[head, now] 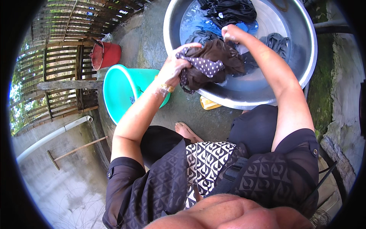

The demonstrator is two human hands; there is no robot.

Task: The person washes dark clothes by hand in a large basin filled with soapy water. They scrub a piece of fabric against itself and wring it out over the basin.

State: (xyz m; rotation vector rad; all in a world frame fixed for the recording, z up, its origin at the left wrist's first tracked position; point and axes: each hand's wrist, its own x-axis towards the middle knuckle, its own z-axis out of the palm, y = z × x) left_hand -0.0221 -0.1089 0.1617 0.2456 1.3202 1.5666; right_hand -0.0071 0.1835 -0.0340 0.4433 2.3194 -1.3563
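Observation:
My left hand (178, 67) grips a bunched dark brown garment (211, 64) with a white-dotted strip, over the near left rim of a large metal basin (307, 61). Curled into a fist, my right hand (235, 35) hovers just above and beyond that garment. Whether its fingers pinch anything is hidden. Suds whiten both hands. In the basin's water lie black clothes (228, 13), a blue cloth (210, 26) and a dark grey cloth (276, 44). The basin's right part shows bare metal.
A green plastic bucket (118, 91) lies tipped beside my left forearm, with a red bucket (110, 55) farther back. A yellow object (210, 103) rests under the basin's rim. A slatted wooden fence (60, 65) and white pipe (54, 137) border the left of the wet concrete floor (137, 43).

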